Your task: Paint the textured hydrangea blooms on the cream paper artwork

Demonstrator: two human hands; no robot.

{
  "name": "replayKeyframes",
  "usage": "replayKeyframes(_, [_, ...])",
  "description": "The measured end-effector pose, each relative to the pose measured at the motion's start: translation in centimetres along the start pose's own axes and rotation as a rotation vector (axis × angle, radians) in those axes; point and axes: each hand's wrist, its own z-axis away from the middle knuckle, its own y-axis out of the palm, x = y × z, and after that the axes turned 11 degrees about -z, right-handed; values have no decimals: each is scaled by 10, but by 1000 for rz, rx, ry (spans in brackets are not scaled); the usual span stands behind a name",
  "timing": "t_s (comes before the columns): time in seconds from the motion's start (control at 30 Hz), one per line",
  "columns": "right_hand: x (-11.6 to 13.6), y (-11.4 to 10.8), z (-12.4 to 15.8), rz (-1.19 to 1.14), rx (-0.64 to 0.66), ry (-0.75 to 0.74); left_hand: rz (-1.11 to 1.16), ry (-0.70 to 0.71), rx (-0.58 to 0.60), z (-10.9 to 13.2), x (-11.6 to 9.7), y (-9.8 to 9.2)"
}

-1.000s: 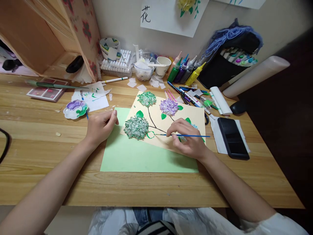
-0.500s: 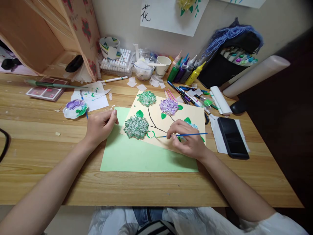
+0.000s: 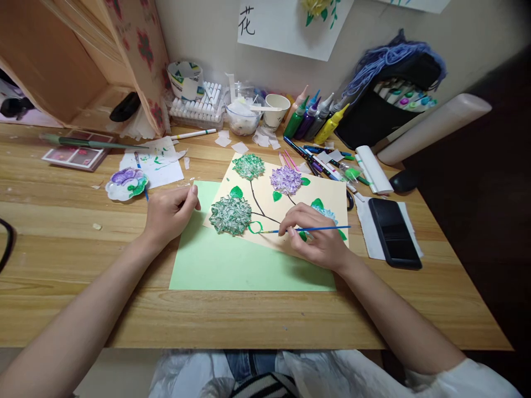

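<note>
Facing you, a white sheet [image 3: 282, 34] on the wall [image 3: 207, 27] carries one black character [image 3: 246, 21], 花 — printing on the white-and-green roll [image 3: 182, 83] below is too small to read.

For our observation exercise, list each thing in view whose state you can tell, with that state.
left hand, loosely curled
right hand, closed on the paintbrush
paintbrush, held, bristles near the leaf outline
leaf outline, unfilled inside
palette, smeared with purple and green paint
cream sheet, flat, partly over the green sheet
green sheet, flat, partly covered
phone, screen dark
paper cup, upright, open-topped
yellow bottle, nozzle up
</note>
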Motion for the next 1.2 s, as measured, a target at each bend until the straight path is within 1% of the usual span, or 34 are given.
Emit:
replayKeyframes(0.17, [-1,-1,1,16,-57,21,-8,2,0,0,0,0])
replayKeyframes(0.3, [0,-2,1,4,-15,14,-3,13,-11,1,1,0])
replayKeyframes(0.47, [0,-1,0,19,-46,23,1,32,-27,0,1,1])
replayKeyframes(0.7, [-1,-1,1,8,-30,31,1,33,-33,1,1,1])
replayKeyframes(0.8, [0,0,0,-39,3,28,-1,30,-31,1,2,2])
replayKeyframes(0.9, [0,1,0,-34,38,27,-2,23,-30,1,1,2])
replayKeyframes(1.07, [-1,-1,0,-6,-15,26,-1,29,-34,0,1,0])
replayKeyframes(1.2, [-1,-1,0,-22,24,15,-2,29,-30,0,3,0])
